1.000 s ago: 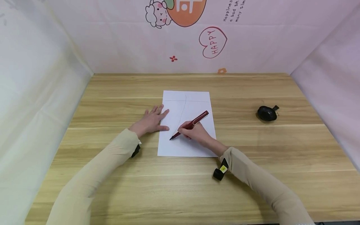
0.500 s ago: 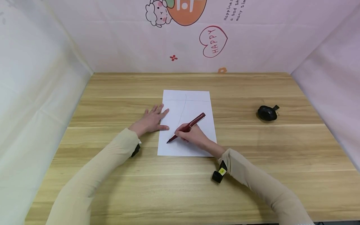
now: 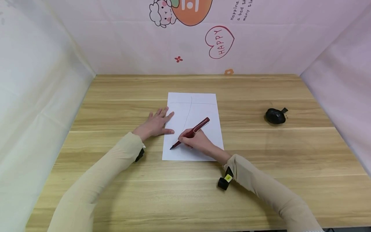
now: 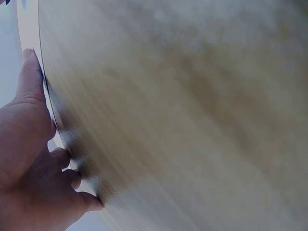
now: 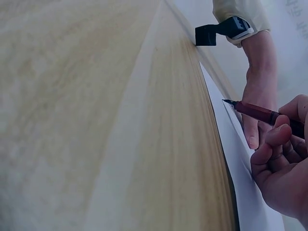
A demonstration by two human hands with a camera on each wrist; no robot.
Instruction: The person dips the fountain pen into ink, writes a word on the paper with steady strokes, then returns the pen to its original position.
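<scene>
A sheet of white paper (image 3: pixel 204 111) lies on the table, bearing a thin horizontal line near its top and a curved line running down to the left. My right hand (image 3: pixel 197 140) pinches a dark red fountain pen (image 3: pixel 201 124), its tip at the sheet's lower left. In the right wrist view, the pen's dark nib (image 5: pixel 229 102) points away from the curled fingers. My left hand (image 3: pixel 155 125) rests with spread fingers across the paper's left edge; the thumb (image 4: pixel 31 74) lies along that edge in the left wrist view. The right hand hides the curved line's lower part.
A black rounded object with a small tab (image 3: pixel 275 116) lies on the right side of the wooden table (image 3: pixel 185 199). White printed cloth (image 3: pixel 130 48) walls the back and both sides. A black wrist camera (image 3: pixel 224 180) hangs from the right sleeve.
My right hand and the fountain pen have slid a short way down and to the left over the paper. The left hand has stayed in place.
</scene>
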